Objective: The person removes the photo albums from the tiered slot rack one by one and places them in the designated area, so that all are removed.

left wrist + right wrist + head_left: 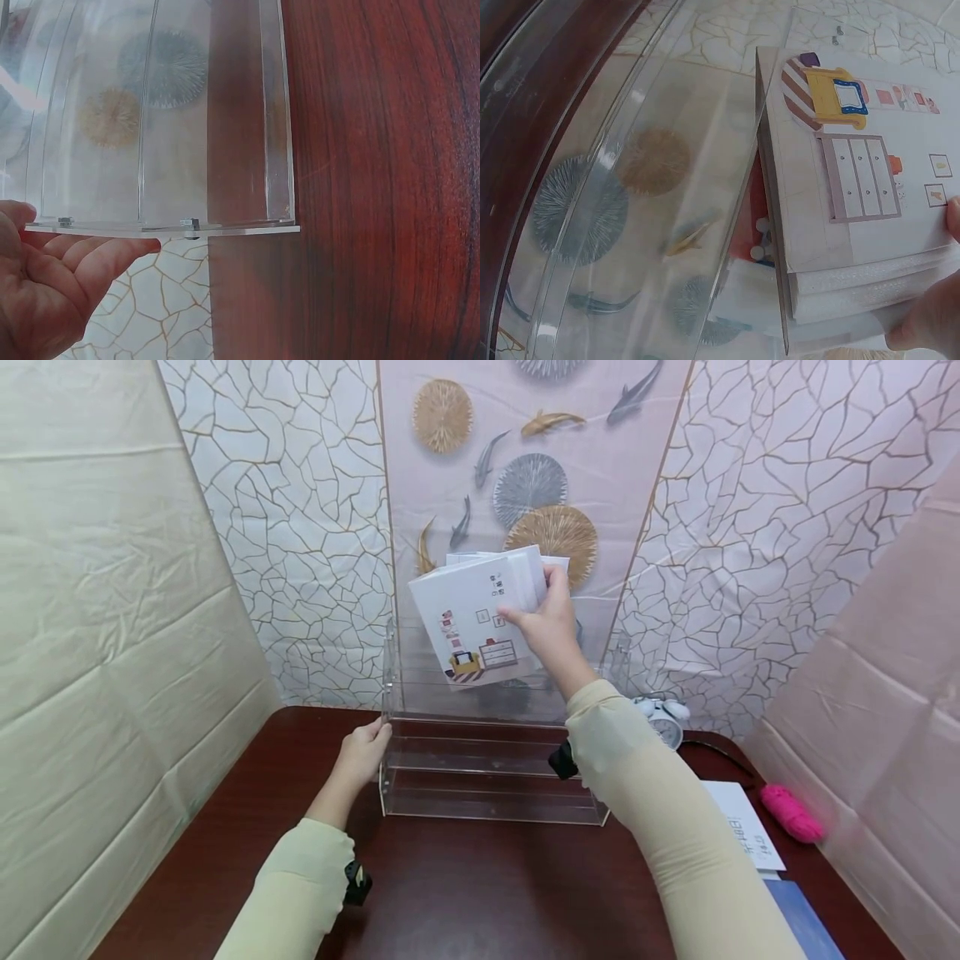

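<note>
A clear acrylic rack [495,806] with stepped tiers stands toward the back of the dark wooden table. My left hand [360,756] grips the rack's left side panel; in the left wrist view the fingers lie along the outer face of that panel [247,229]. Raised over the upper tier, my right hand [553,622] holds a small stack of white books, thumb on the front cover and fingers behind. The front book [468,610] is tilted and shows a drawn yellow armchair and a chest of drawers. More white books [870,289] lie behind it, mostly hidden.
Behind the rack on the right stands a white alarm clock [665,727]. Along the table's right side lie a white book [742,822], a blue book [806,918] and a pink yarn skein [791,814]. Patterned cloth [300,527] hangs close behind the table.
</note>
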